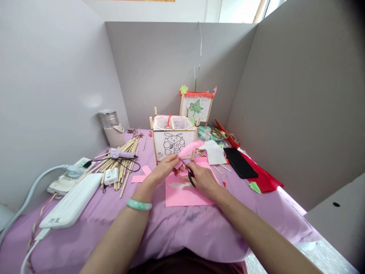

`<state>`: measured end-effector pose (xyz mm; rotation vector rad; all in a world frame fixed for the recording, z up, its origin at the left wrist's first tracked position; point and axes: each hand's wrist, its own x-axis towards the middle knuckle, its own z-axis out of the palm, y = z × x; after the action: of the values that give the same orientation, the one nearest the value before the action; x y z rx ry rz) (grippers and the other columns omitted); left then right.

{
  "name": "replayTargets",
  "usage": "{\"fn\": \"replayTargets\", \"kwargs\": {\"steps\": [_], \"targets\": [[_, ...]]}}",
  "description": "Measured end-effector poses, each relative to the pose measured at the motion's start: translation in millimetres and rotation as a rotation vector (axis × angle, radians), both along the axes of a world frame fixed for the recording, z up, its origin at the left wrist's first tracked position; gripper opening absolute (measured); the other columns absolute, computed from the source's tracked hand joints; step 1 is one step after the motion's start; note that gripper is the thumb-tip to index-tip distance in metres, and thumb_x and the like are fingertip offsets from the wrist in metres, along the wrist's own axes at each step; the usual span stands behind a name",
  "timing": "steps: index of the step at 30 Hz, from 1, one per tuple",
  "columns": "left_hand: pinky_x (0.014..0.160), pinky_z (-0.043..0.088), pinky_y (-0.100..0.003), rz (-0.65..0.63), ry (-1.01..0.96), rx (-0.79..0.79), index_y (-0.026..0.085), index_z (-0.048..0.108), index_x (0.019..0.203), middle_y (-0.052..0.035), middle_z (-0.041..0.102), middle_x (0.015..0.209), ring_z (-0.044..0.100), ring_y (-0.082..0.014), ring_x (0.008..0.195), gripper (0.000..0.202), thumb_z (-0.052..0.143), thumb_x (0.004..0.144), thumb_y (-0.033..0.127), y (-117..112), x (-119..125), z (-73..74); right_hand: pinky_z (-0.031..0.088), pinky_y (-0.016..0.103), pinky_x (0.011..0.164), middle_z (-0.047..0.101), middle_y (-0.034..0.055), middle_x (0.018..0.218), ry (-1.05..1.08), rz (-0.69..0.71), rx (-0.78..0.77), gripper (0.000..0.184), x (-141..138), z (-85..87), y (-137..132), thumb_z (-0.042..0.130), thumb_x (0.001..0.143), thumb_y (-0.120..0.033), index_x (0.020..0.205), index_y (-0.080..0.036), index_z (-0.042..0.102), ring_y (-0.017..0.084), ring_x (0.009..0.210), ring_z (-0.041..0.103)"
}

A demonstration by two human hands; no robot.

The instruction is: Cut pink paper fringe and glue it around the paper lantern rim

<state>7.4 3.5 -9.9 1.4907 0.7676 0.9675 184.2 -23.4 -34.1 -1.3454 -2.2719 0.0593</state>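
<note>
My left hand (169, 166) pinches one end of a pink fringed paper strip (192, 147), which curves up to the right. In my right hand (201, 177) is a pair of scissors (190, 176) with black handles, its blades at the strip beside my left fingers. Beneath both hands lies a pink sheet (182, 198) on the purple cloth. Just behind them stands a square lantern (174, 146) with a wooden stick frame and white panels, the front one bearing a line-drawn animal. Part of its lower front is hidden by the strip and my hands.
Wooden sticks (125, 171), a lilac glue gun (122, 153) and a white power bank (72, 199) lie left. A glass jar (111, 123) stands behind. To the right are a black phone (240, 163), red material (264, 177) and white scrap (214, 152). Another lantern (196, 106) stands at back.
</note>
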Motion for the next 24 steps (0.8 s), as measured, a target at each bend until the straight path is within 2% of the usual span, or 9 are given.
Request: {"fn": "replayTargets", "kwargs": {"steps": [5, 11, 17, 24], "targets": [[0.053, 0.043, -0.024, -0.034, 0.044, -0.014, 0.014, 0.053, 0.077, -0.0030, 0.061, 0.068, 0.054, -0.0101, 0.054, 0.026, 0.052, 0.082, 0.039, -0.6, 1.7, -1.1, 0.036, 0.023, 0.061, 0.063, 0.0044, 0.092, 0.007, 0.025, 0.008, 0.027, 0.8, -2.2, 0.2, 0.055, 0.086, -0.042, 0.100, -0.019, 0.051, 0.015, 0.077, 0.060], [0.052, 0.042, -0.024, -0.046, 0.040, -0.012, 0.014, 0.053, 0.076, -0.0021, 0.060, 0.066, 0.053, -0.0101, 0.053, 0.022, 0.050, 0.083, 0.035, -1.3, 0.5, 0.5, 0.037, 0.023, 0.061, 0.064, 0.0045, 0.095, -0.001, 0.024, 0.013, 0.027, 0.1, 0.3, -0.4, 0.054, 0.087, -0.041, 0.101, -0.019, 0.051, 0.016, 0.077, 0.062], [0.052, 0.042, -0.023, -0.052, 0.046, 0.003, 0.014, 0.054, 0.077, -0.0014, 0.059, 0.066, 0.052, -0.0097, 0.053, 0.021, 0.050, 0.083, 0.034, -1.9, -0.4, 1.3, 0.037, 0.023, 0.061, 0.067, 0.0047, 0.093, -0.026, 0.003, 0.022, 0.031, 0.5, -0.6, 1.3, 0.059, 0.083, -0.043, 0.100, -0.018, 0.053, 0.017, 0.076, 0.063], [0.052, 0.043, -0.023, -0.061, 0.042, -0.008, 0.014, 0.055, 0.078, -0.0034, 0.061, 0.070, 0.054, -0.0101, 0.054, 0.025, 0.052, 0.083, 0.039, -1.2, -1.4, 1.9, 0.036, 0.023, 0.059, 0.067, 0.0039, 0.089, -0.004, 0.008, 0.050, 0.030, 1.7, -2.9, 3.1, 0.057, 0.084, -0.044, 0.099, -0.019, 0.054, 0.017, 0.075, 0.063]]}}
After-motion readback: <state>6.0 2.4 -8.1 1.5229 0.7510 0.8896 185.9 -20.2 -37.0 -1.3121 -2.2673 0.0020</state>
